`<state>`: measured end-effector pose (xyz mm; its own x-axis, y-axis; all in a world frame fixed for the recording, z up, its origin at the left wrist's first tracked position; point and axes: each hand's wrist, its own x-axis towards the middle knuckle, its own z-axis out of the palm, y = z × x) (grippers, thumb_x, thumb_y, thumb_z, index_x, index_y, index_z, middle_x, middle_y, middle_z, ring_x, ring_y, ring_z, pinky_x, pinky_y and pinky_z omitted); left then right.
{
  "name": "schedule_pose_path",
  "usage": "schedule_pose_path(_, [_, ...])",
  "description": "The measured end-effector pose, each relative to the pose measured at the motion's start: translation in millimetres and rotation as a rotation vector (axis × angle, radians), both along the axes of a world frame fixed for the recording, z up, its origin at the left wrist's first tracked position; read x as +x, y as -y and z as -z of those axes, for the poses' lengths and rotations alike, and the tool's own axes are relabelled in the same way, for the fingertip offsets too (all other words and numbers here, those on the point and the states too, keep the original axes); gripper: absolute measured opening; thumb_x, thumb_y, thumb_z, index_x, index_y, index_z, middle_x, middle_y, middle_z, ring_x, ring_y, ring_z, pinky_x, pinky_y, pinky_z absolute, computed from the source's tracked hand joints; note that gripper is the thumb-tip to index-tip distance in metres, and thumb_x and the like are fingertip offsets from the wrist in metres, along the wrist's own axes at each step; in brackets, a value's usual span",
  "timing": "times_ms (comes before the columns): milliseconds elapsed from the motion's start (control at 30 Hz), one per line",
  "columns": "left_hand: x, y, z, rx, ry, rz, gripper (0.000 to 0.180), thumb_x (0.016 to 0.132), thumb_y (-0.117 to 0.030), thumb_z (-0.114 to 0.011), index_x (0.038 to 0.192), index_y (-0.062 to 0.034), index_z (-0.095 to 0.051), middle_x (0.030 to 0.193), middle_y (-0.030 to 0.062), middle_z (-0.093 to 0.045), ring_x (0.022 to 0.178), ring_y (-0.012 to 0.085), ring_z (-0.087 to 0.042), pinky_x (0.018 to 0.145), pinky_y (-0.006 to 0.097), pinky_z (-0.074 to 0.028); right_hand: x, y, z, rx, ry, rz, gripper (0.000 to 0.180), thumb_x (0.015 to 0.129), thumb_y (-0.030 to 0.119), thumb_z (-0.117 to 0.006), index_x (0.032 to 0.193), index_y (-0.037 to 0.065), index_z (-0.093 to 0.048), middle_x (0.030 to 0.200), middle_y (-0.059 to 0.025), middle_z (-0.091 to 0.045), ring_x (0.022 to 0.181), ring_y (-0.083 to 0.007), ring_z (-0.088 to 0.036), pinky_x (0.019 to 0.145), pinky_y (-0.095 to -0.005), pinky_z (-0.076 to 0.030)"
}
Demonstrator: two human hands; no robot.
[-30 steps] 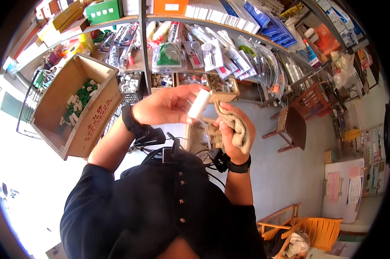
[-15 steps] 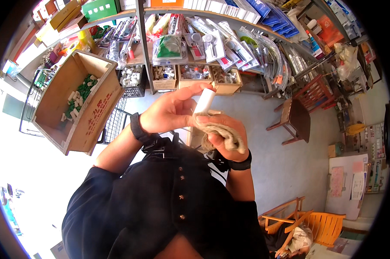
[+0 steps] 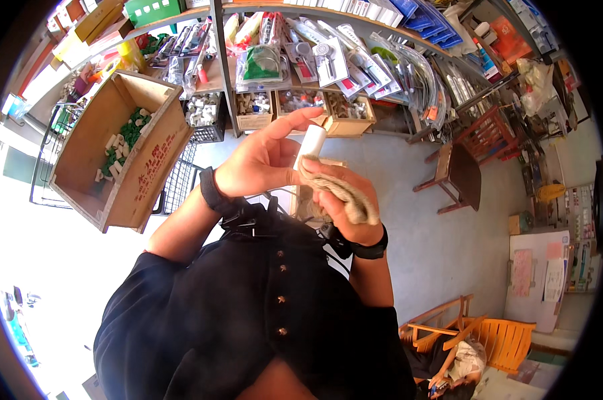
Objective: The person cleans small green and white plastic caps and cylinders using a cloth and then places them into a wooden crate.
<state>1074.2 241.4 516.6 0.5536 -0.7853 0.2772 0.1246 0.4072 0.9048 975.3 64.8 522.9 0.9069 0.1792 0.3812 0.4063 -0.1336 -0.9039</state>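
Observation:
A white, short tube-shaped pipe fitting [image 3: 311, 145] is held tilted in front of my chest. My left hand [image 3: 265, 157] grips it, the thumb by its lower end and the index finger reaching toward its upper end, where something brass-coloured shows. My right hand [image 3: 356, 200] is closed on a folded tan cloth [image 3: 341, 190], pressed against the lower part of the fitting. The fitting's far side and lower end are hidden by the fingers and cloth.
To the left, a wooden crate [image 3: 151, 157] holds white and green fittings and rests on a black wire rack [image 3: 179, 177]. Shelves ahead carry packaged hardware above small wooden boxes [image 3: 255, 121]. A wooden chair [image 3: 456, 175] stands right; a person [image 3: 455, 367] sits lower right.
Both hands and the fitting have moved slightly left and away from me. My left index finger has shifted off the top of the fitting a little. The cloth has turned somewhat.

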Motion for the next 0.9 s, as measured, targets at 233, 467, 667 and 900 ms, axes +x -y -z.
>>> schedule_pose_path(233, [-3,0,0,0.078,0.076,0.039,0.069,0.075,0.005,-0.072,0.133,-0.0028,-0.035,0.123,0.0078,-0.05,0.107,0.0152,-0.054,0.089,0.031,-0.048,1,1,6,0.204,0.028,0.169,0.04,0.086,-0.002,-0.051,0.126,-0.001,-0.049,0.115,-0.012,-0.06,0.094,-0.0154,-0.058,0.08,-0.0283,-0.047])
schedule_pose_path(467, [-3,-3,7,0.007,0.077,0.059,0.071,0.081,-0.007,-0.07,0.139,-0.0023,-0.029,0.127,0.0096,-0.048,0.11,0.0175,-0.053,0.092,0.032,-0.045,-2,-7,4,-0.164,0.213,0.138,0.043,0.08,-0.005,-0.057,0.121,0.006,-0.056,0.098,-0.0147,-0.06,0.08,-0.0274,-0.057,0.082,-0.0297,-0.044])
schedule_pose_path(667, [-8,-1,-3,0.067,0.064,0.035,0.075,0.076,0.001,-0.072,0.139,-0.0022,-0.031,0.122,0.0076,-0.052,0.106,0.0157,-0.055,0.09,0.031,-0.047,-12,4,10,0.011,0.018,0.108,0.038,0.082,-0.002,-0.056,0.12,0.003,-0.056,0.097,-0.0117,-0.062,0.078,-0.0213,-0.057,0.074,-0.0281,-0.046])
schedule_pose_path(900, [-9,5,1,0.065,0.003,0.042,0.074,0.073,0.005,-0.073,0.135,-0.0026,-0.035,0.117,0.006,-0.053,0.107,0.0147,-0.055,0.092,0.032,-0.048,-7,-5,14,-0.131,0.14,0.29,0.038,0.081,-0.004,-0.058,0.119,0.003,-0.057,0.1,-0.0132,-0.063,0.086,-0.024,-0.061,0.077,-0.0296,-0.048])
